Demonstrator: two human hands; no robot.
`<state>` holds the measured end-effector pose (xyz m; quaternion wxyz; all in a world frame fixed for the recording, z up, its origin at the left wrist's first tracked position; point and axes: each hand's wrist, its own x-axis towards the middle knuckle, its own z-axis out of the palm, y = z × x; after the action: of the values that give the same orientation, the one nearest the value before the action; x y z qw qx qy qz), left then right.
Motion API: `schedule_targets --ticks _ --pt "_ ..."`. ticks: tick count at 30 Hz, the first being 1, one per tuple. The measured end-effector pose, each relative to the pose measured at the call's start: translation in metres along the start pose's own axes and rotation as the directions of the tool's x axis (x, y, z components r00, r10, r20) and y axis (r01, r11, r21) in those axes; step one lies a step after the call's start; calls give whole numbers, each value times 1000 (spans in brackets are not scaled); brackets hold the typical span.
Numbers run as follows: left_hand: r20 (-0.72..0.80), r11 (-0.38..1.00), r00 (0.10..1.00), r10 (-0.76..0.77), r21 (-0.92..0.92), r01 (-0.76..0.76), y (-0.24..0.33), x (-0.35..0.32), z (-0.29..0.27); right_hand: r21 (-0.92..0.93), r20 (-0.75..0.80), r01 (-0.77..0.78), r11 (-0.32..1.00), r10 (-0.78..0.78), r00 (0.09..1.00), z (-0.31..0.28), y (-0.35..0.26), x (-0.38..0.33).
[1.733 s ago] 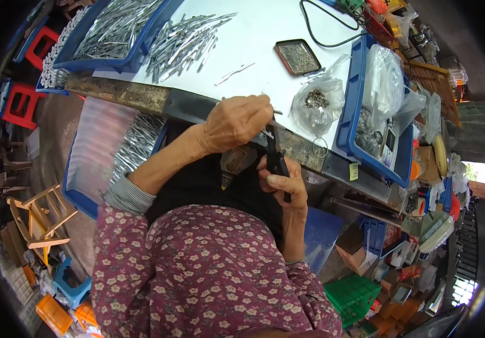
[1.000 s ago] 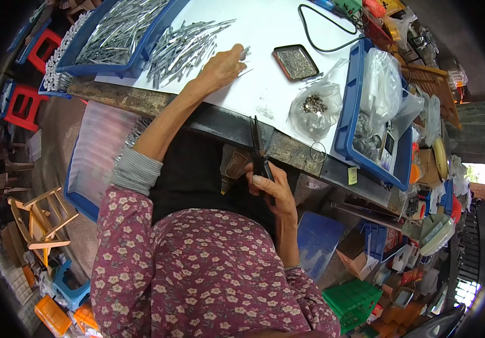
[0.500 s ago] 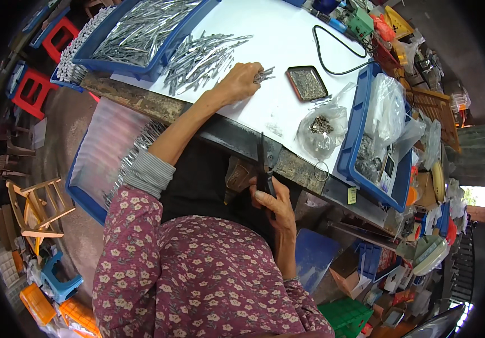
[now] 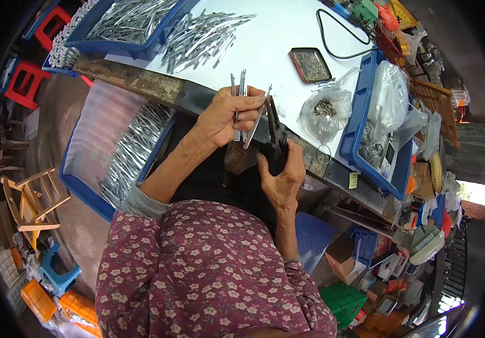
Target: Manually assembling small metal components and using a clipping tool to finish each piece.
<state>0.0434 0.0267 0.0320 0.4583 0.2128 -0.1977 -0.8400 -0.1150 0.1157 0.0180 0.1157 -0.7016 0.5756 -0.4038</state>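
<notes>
Left hand is closed around a few thin metal strips, held just over the near edge of the tabletop. Right hand grips dark pliers, tips up beside the strips. A loose pile of strips lies farther back, near a blue tray.

Left hand grips metal strips; right hand, pliers.
</notes>
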Motion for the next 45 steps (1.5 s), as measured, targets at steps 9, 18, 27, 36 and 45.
schedule_targets --ticks 9,18,27,36,45 --pt "-29 997 1000 -12 -73 10 -8 -5 -15 -176 7 49 983 -48 999 2 5 -8" --pt "-56 998 998 -37 -51 34 -10 -7 -15 -192 22 79 978 -76 997 1 7 -12" --pt "10 894 932 363 278 -351 -26 -16 5 438 355 -448 779 309 883 -6 -11 -10" --pt "895 -683 311 321 446 -578 -8 0 -13 576 723 -798 179 345 599 -17 3 -7" --pt "502 -44 592 630 785 -618 -24 -41 -22 537 795 -815 215 194 575 -18 -1 -21"
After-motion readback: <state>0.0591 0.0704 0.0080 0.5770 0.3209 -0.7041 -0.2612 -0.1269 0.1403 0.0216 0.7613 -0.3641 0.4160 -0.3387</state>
